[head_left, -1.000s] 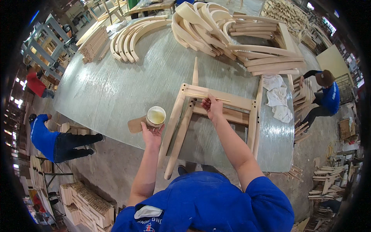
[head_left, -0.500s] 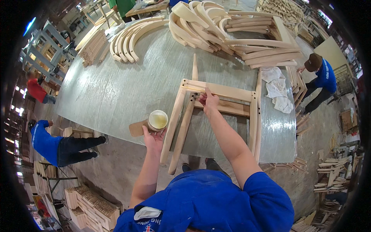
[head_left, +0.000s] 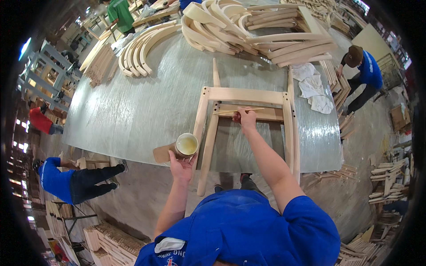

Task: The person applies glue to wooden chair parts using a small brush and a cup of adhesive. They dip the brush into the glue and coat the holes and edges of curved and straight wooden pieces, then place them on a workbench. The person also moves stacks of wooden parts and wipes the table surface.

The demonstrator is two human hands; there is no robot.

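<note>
My left hand [head_left: 181, 168] is wrapped round a round cup [head_left: 187, 145] of pale yellowish liquid, left of the wooden chair frame [head_left: 246, 95]. A flat brown piece [head_left: 162, 154] sticks out from beside the cup; how it is held is not clear. Pinched in my right hand [head_left: 246, 119] is a thin wooden stick [head_left: 256, 109], lying crosswise over the frame's inner rail. Its left end is close to the dark holes [head_left: 216, 107] at the left joint. The frame rests on the table, its legs pointing toward me.
Plastic film covers the big table [head_left: 128, 111]. Curved wooden parts [head_left: 144, 48] and a heaped stack [head_left: 217, 26] lie at its far side. A white cloth [head_left: 313, 86] is at the right. Co-workers stand at the left [head_left: 60, 179] and right [head_left: 368, 73].
My right hand has moved from the far rail's joint to the inner rail, and the stick now shows plainly. The cup stays in my left hand. The whole view has shifted slightly.
</note>
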